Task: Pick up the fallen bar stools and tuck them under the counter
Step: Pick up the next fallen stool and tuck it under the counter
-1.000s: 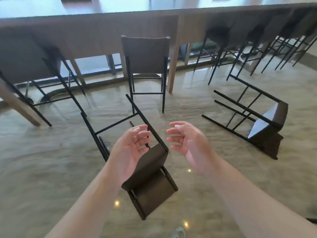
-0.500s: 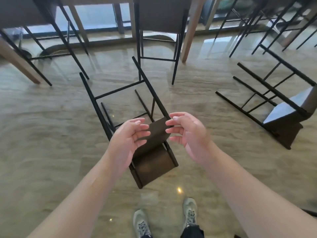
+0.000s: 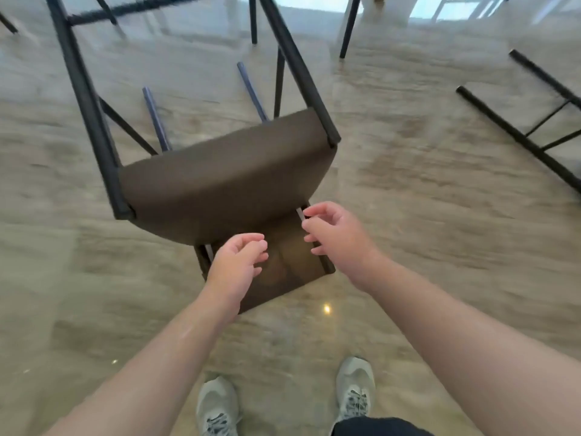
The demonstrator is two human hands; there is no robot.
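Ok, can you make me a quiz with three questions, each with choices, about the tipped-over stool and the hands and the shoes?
1. Where does the dark brown padded bar stool with black metal legs lie?
A. on a counter
B. on the glossy beige stone floor
C. on a sofa

2. How many grey lace-up sneakers show at the bottom?
A. one
B. two
C. four

3. What are the left hand and right hand doing?
A. gripping the stool's legs
B. carrying a box
C. hovering over the stool's backrest with curled fingers, holding nothing

Answers: 1 B, the stool is tipped over on the floor with its legs pointing away from the person. 2 B, one sneaker shows under each arm. 3 C, both hands are by the backrest, neither closed round it.
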